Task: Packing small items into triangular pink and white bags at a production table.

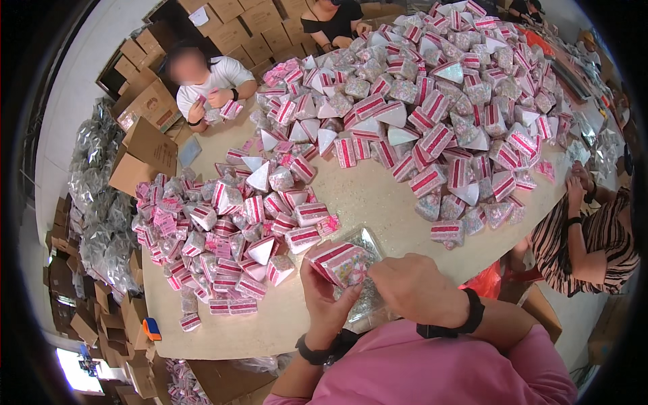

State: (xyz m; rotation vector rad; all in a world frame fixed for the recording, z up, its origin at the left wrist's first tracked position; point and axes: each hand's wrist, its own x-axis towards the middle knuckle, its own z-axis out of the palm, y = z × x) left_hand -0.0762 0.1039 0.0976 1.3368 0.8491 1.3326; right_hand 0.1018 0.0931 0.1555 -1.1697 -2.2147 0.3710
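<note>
A wedge shaped like a cake slice [335, 261], pink and white striped with a speckled, glittery side, is gripped in my left hand [325, 305]. My right hand [417, 289] is closed at the wedge's right end, fingertips pressed together; whatever they pinch is hidden. Beneath both hands lies a clear plastic tray [370, 312] with silvery glitter in it, partly covered by my hands. Just left of my left hand, several similar wedges [251, 287] sit in a loose heap.
A much larger pile of cake-slice wedges [432, 145] fills the table's far and right side. Across the table a person [212, 84] handles wedges; another person [587, 243] stands at right. An orange and blue object [151, 329] rests at the left edge. Cardboard boxes [145, 158] stand beyond.
</note>
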